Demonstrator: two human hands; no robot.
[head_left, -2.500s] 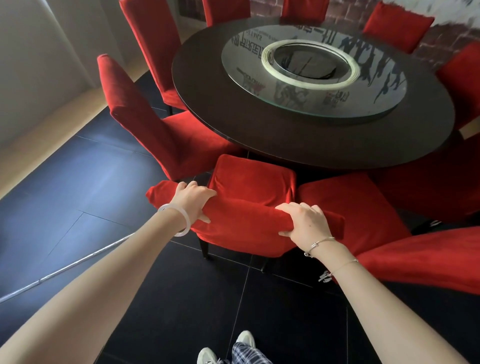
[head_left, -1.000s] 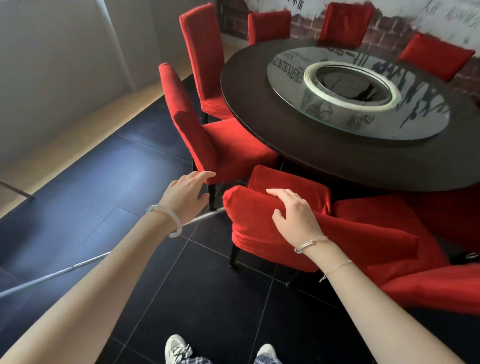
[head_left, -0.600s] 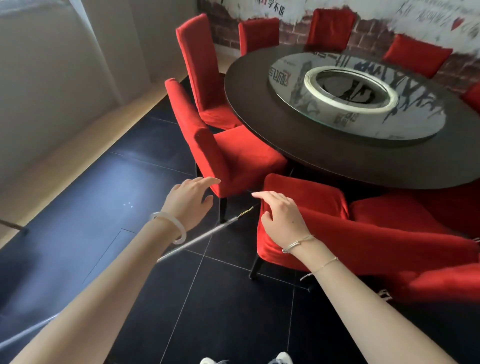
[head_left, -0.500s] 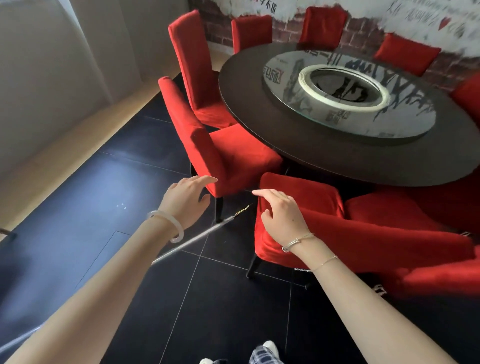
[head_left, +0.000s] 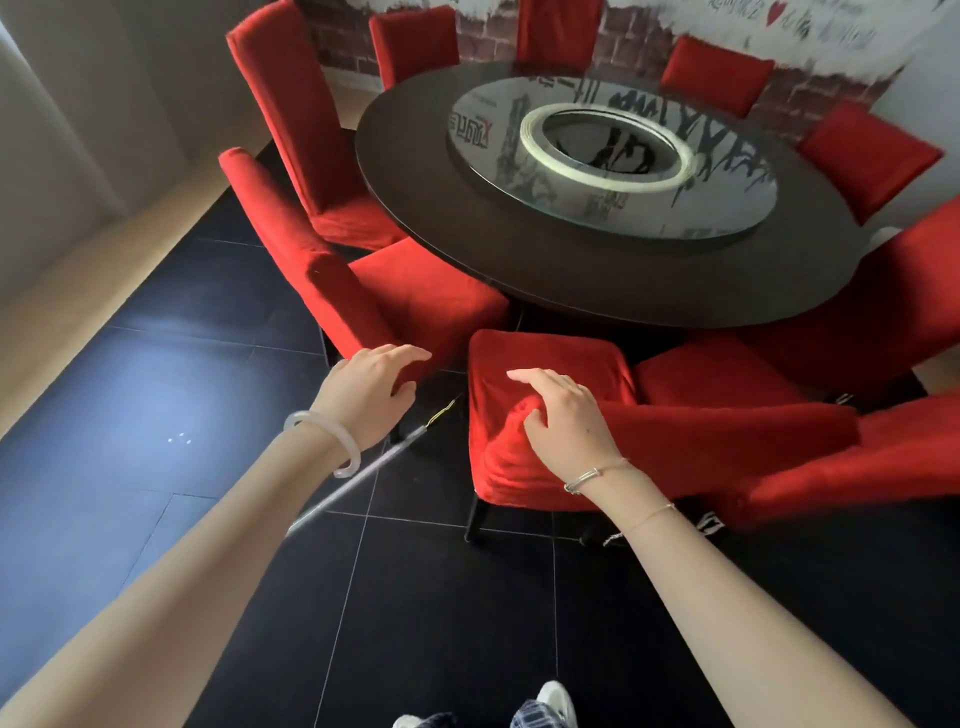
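Note:
A red-covered chair (head_left: 550, 364) stands in front of me, pushed against the round dark table (head_left: 519, 260). My right hand (head_left: 563, 415) hovers over the left end of its backrest, fingers relaxed and open; contact with the cloth is unclear. To its left stands another red chair (head_left: 405, 301), angled toward the table. My left hand (head_left: 371, 389), with a pale bangle at the wrist, is open beside the near corner of that chair, fingers stretched toward it.
A glass turntable (head_left: 613, 161) lies on the table. More red chairs (head_left: 291, 104) ring the table, some close on the right (head_left: 857, 462). A thin metal rod (head_left: 358, 478) lies on the black tile floor between the two near chairs. My shoes (head_left: 550, 701) show below.
Both hands let go of the front chair's backrest. I stepped left, and the hands moved toward the chair on the left; the left hand now reaches that chair's corner.

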